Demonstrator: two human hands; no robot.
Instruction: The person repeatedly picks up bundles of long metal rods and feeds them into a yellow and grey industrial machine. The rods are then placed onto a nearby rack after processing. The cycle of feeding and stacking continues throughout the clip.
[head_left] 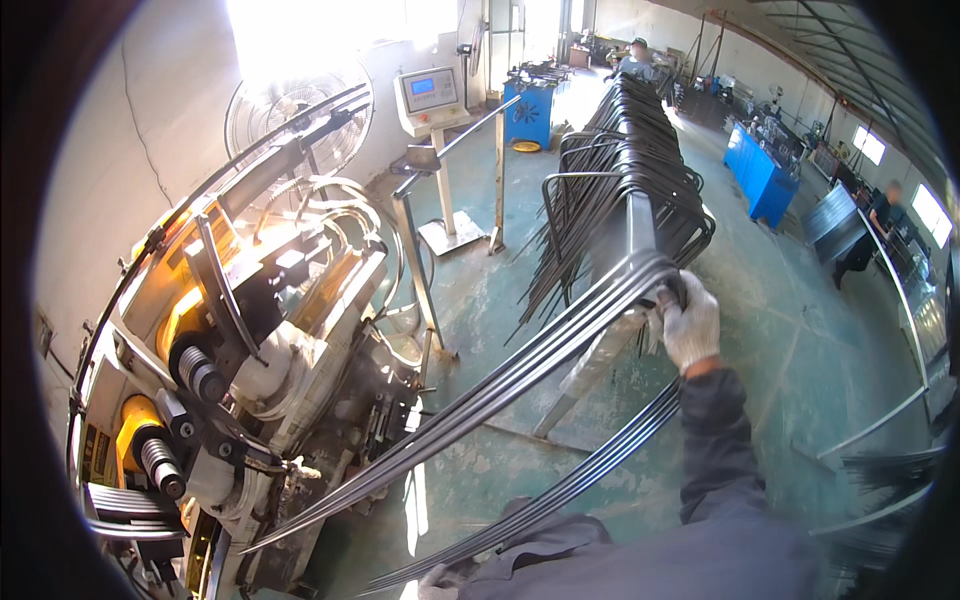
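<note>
My right hand, in a pale work glove, is closed on a bundle of bent metal rods at their curved end. The bundle's upper run slants down to the lower left, and a lower run passes in front of my body. Just beyond this hand, the rack's metal beam carries many more bent rods. Part of my gloved left hand shows at the lower edge, close to the lower run. Its fingers are hidden, so its grip cannot be made out.
A bending machine with rollers and hoses fills the left side. Behind it stand a control panel on a post and a large fan. Blue cabinets stand farther off. One person is beyond the rack, another at right.
</note>
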